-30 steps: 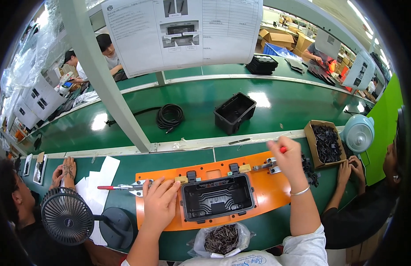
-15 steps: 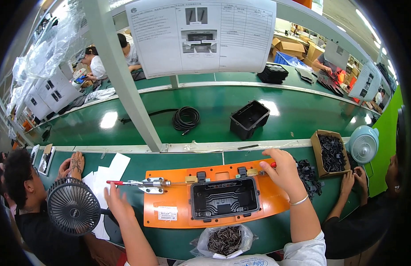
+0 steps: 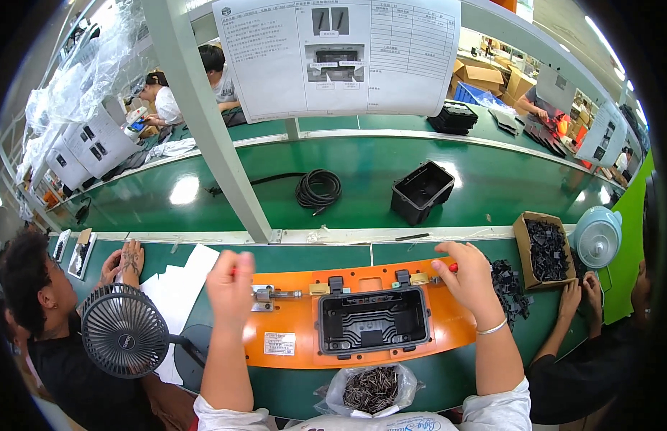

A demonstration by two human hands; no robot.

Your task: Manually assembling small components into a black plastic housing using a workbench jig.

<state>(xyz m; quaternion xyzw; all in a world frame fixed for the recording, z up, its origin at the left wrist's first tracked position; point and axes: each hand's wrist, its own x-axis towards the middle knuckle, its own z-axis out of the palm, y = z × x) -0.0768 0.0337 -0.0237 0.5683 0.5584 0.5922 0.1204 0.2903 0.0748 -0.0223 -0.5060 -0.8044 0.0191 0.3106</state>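
A black plastic box (image 3: pixel 374 348) lies open side up in an orange fixture board (image 3: pixel 305 281), with two latch tabs along its far edge. On the left of the board is a metal push clamp (image 3: pixel 263 297) with a red handle. My left hand (image 3: pixel 231 287), somewhat blurred, is closed around that handle; a bit of red shows beside the fingers. At the right end, my right hand (image 3: pixel 468 280) has another red clamp handle (image 3: pixel 453 267) between thumb and fingers. Brass-coloured blocks (image 3: pixel 319 289) sit beside the latch tabs. Near me, a clear bag (image 3: pixel 336 390) holds many small metal pins (image 3: pixel 373 390).
Black plastic parts (image 3: pixel 509 293) lie loose right of the board, beside a filled cardboard box (image 3: pixel 524 241) and a pale blue fan (image 3: pixel 598 241). A black fan (image 3: pixel 125 332) and paper sheets (image 3: pixel 179 291) are left. Co-workers sit on both sides. Behind are a coiled cable (image 3: pixel 319 189) and black bin (image 3: pixel 422 192).
My left hand has gone from open beside the left clamp to closed on its red handle, which no longer points out to the left. My right hand stays at its handle. The view shifted slightly.
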